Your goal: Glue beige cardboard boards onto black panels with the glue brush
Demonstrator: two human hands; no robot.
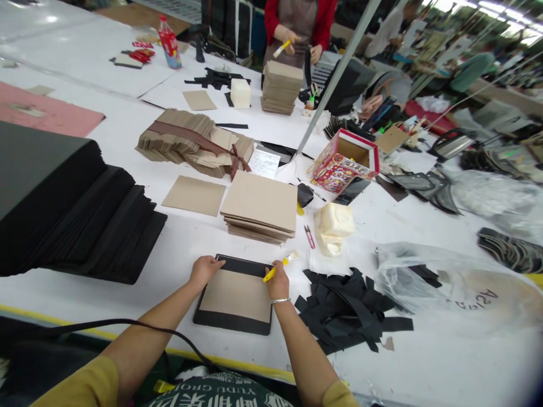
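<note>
A beige board (242, 295) lies on a black panel (231, 321) in front of me, with a black strip (244, 265) across its far edge. At the strip's left end, my left hand (205, 271) has its fingers curled and its thumb and fingertip pressed on the corner. My right hand (278, 282) grips a yellow-handled paintbrush (282, 265), bristles pointing away to the right, and touches the strip's right end at the same time. Just beyond the panel stands a stack of beige boards (259, 203). Right of the hand is a heap of black strips (345, 308).
Black sheets (106, 220) are piled high at left. A cut white plastic jug (335, 226) and pink thread snips (309, 237) lie to the right, near a red box (343, 161) and a plastic bag (458, 282). Across the table a person (299, 28) holds another brush.
</note>
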